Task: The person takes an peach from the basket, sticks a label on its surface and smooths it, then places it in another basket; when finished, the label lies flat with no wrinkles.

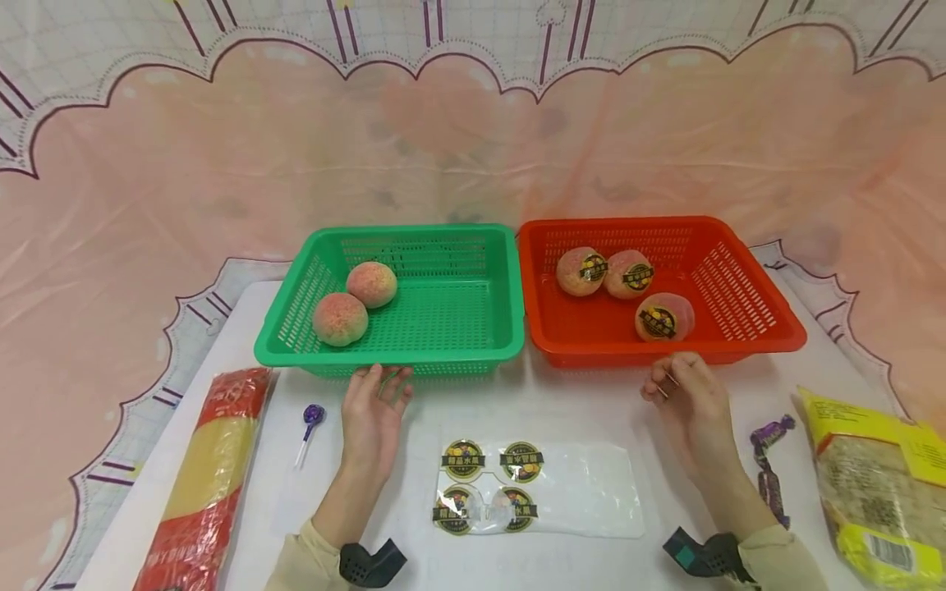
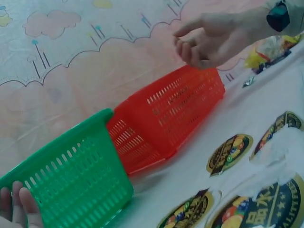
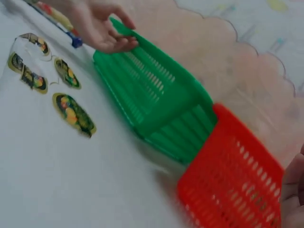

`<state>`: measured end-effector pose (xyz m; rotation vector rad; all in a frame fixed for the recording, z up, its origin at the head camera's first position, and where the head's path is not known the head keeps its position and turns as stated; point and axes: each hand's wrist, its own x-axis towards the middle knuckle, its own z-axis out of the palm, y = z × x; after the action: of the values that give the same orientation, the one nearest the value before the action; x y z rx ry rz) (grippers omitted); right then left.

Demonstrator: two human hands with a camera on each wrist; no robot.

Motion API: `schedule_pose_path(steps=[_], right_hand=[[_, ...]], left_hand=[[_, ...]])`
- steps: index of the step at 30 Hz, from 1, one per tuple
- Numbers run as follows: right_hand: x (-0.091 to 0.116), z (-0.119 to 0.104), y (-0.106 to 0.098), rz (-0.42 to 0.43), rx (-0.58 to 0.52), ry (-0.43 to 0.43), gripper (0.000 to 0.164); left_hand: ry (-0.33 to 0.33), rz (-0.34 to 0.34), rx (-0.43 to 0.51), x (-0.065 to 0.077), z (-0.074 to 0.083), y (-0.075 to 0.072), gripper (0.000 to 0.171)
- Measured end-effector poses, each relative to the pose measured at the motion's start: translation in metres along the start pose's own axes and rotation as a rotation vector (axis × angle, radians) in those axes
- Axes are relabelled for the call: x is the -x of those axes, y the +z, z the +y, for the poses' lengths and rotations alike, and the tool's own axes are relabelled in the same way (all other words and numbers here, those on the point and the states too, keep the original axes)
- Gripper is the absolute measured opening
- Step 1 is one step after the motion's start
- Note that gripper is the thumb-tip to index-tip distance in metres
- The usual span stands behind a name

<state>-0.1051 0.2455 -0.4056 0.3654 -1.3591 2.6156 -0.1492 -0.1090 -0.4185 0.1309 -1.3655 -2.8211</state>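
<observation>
My left hand (image 1: 375,423) has its fingertips at the front rim of the green basket (image 1: 392,359), fingers relaxed and holding nothing; whether they touch the rim I cannot tell. Two peaches (image 1: 340,318) without stickers lie in that basket's left half. In front of the red basket (image 1: 591,351) is my right hand (image 1: 695,410), its fingers loosely bent with no object visible in them. Three peaches (image 1: 572,279) bearing black-and-gold round stickers sit in the red basket. Between my forearms a clear sheet of stickers (image 1: 463,460) lies flat, several stickers on its left half.
A red-and-yellow long packet (image 1: 214,460) and a purple lollipop (image 1: 314,414) lie at the left. On the right are purple wrapped candies (image 1: 772,431) and a yellow bag (image 1: 872,484). A patterned peach-coloured cloth (image 1: 443,148) hangs behind the baskets.
</observation>
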Motion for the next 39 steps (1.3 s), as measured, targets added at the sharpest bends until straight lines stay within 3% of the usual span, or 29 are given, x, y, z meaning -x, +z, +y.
schedule_pose_path(steps=[3, 7, 13, 19, 26, 31, 39], right_hand=[[-0.012, 0.000, 0.022, -0.059, 0.146, -0.016, 0.017], [-0.031, 0.003, 0.047, -0.096, 0.344, -0.006, 0.011], [-0.059, 0.018, 0.075, -0.087, 0.591, 0.080, 0.020], [-0.092, 0.036, 0.096, -0.137, 0.637, 0.130, 0.030], [-0.124, 0.055, 0.123, -0.229, 0.631, 0.196, 0.029], [-0.145, 0.071, 0.139, -0.284, 0.673, 0.194, 0.032], [-0.180, 0.100, 0.165, -0.313, 0.780, 0.213, 0.027]], left_hand=[[0.039, 0.042, 0.096, -0.002, 0.002, 0.001, 0.018], [0.042, 0.096, 0.169, -0.004, 0.003, 0.007, 0.018], [0.065, 0.149, 0.147, -0.002, 0.002, 0.012, 0.011], [0.101, 0.116, 0.099, 0.000, -0.002, 0.012, 0.011], [0.108, 0.128, 0.024, 0.001, -0.004, 0.014, 0.013], [0.079, 0.149, -0.044, 0.002, -0.004, 0.012, 0.017], [0.044, 0.160, -0.031, 0.002, -0.005, 0.011, 0.018]])
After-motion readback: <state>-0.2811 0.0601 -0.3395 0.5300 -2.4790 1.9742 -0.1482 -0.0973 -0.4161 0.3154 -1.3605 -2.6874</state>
